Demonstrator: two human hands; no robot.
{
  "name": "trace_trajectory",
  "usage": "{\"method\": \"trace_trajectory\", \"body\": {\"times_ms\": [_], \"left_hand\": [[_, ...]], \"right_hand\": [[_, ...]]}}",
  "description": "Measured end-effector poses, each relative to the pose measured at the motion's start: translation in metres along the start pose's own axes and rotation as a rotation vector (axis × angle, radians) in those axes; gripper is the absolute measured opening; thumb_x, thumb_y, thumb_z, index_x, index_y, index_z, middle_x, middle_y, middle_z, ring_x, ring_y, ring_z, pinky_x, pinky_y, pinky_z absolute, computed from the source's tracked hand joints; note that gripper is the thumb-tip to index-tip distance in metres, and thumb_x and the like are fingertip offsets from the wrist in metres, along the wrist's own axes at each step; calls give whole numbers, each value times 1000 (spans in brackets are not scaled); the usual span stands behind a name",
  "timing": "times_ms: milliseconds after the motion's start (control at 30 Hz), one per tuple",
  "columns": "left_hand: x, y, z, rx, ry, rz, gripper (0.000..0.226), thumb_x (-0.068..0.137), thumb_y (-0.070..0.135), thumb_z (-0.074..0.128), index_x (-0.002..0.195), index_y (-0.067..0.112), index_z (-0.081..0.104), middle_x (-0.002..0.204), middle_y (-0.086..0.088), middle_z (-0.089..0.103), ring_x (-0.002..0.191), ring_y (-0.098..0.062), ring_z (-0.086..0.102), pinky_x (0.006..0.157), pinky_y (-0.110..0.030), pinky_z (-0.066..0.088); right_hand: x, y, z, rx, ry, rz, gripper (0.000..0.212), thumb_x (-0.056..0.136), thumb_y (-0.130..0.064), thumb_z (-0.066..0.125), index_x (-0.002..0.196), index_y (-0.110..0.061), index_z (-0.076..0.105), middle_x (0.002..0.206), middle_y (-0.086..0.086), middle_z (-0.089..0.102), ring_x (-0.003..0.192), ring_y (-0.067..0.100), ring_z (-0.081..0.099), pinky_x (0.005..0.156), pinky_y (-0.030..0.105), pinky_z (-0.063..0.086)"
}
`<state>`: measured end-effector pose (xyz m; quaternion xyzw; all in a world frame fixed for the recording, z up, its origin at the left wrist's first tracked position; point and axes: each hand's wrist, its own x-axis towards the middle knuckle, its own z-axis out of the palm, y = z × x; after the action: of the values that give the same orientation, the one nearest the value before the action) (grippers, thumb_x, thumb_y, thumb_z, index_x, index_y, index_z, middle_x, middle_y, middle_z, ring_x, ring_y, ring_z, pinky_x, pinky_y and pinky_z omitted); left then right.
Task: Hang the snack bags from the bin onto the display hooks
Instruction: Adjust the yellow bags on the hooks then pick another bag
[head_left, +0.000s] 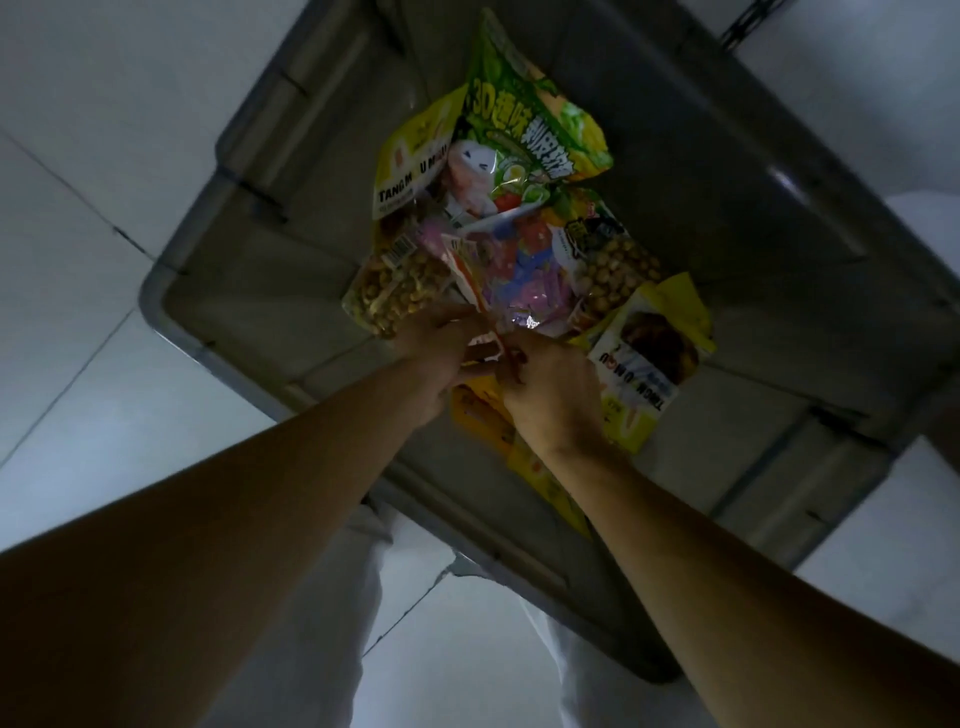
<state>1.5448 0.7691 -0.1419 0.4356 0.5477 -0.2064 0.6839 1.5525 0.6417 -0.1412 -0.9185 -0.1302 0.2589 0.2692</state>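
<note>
Head view shows left hand (441, 353) and right hand (556, 395) pinching the near edge of a pink snack bag (519, 275) in the grey bin (171, 291) (hooks unseen), where several other bags (535, 130) apparently await hanging.

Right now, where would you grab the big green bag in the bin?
Probably the green bag's bare far edge, pinched from above: it lies flat on top of the pile in the bin, nothing covering it.
</note>
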Motion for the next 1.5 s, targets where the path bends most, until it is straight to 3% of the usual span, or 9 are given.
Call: {"method": "trace_trajectory", "body": {"times_ms": [333, 433, 500, 567, 700, 833, 1033, 1200, 1500], "left_hand": [[-62, 36, -19, 64, -56, 36, 17, 97, -1, 51, 103, 7, 65, 96, -12, 71, 73, -18, 72, 56, -27, 59], [-82, 50, -40, 135, -106, 57, 18, 98, 4, 52, 111, 10, 63, 103, -11, 70, 88, -21, 70, 70, -31, 61], [-98, 59, -54, 180, -142, 80, 18, 99, 5, 51, 104, 15, 65, 99, -7, 72, 87, -19, 71, 72, -30, 60], [-115, 71, -68, 216, -175, 89, 19, 97, 5, 53, 103, 18, 66, 98, -8, 73, 86, -17, 72, 72, -30, 61], [-145, 91, -94, 281, -237, 43, 22, 96, 4, 55, 113, 15, 65, 107, -12, 73, 96, -23, 72, 84, -39, 59], [-180, 112, -115, 429, -297, 32, 26, 98, 5, 52, 121, 11, 62, 109, -11, 72, 96, -23, 71, 87, -40, 57], [-249, 141, -132, 632, -314, 85, 21, 96, 1, 52, 112, 9, 62, 98, -10, 69, 94, -29, 66, 90, -45, 52], [-331, 159, -128, 682, -369, 207, 20, 94, 2, 54, 107, 13, 64, 92, -7, 69, 81, -22, 67, 61, -26, 56], [-525, 176, -109, 720, -613, 402, 36, 93, 0, 56, 127, 11, 59, 106, -8, 70, 94, -23, 69, 88, -40, 56]], "right_hand": [[-19, -32, -59, 221, 10, 93, 24, 97, -31, 58, 92, -11, 70, 93, 6, 76, 82, 19, 72, 66, 41, 59], [-19, -45, -76, 287, 91, 298, 26, 100, -31, 55, 94, -11, 69, 97, 4, 73, 79, 11, 67, 64, 22, 57], [-17, -52, -84, 260, 100, 406, 27, 99, -31, 53, 100, -9, 70, 101, 2, 70, 81, 8, 60, 53, 3, 38], [-16, -63, -93, 288, 46, 506, 31, 99, -34, 53, 114, -12, 69, 105, -4, 64, 92, 10, 57, 60, 2, 37], [-26, -94, -111, 688, -172, 684, 22, 97, -31, 60, 114, -17, 62, 109, 7, 69, 100, 25, 68, 84, 37, 58], [-61, -134, -130, 713, -171, 658, 10, 97, -23, 61, 103, -19, 67, 104, 3, 72, 95, 18, 70, 88, 39, 57], [-126, -193, -156, 935, -76, 796, 5, 94, -18, 66, 94, -14, 63, 110, 12, 70, 93, 25, 69, 68, 34, 56], [-189, -235, -215, 923, -65, 782, 3, 97, -17, 62, 98, -15, 61, 106, 9, 71, 90, 21, 71, 67, 35, 60], [-357, -307, -338, 858, 252, 516, 6, 95, -20, 65, 97, -14, 64, 93, 4, 74, 82, 16, 74, 69, 33, 62]]}}
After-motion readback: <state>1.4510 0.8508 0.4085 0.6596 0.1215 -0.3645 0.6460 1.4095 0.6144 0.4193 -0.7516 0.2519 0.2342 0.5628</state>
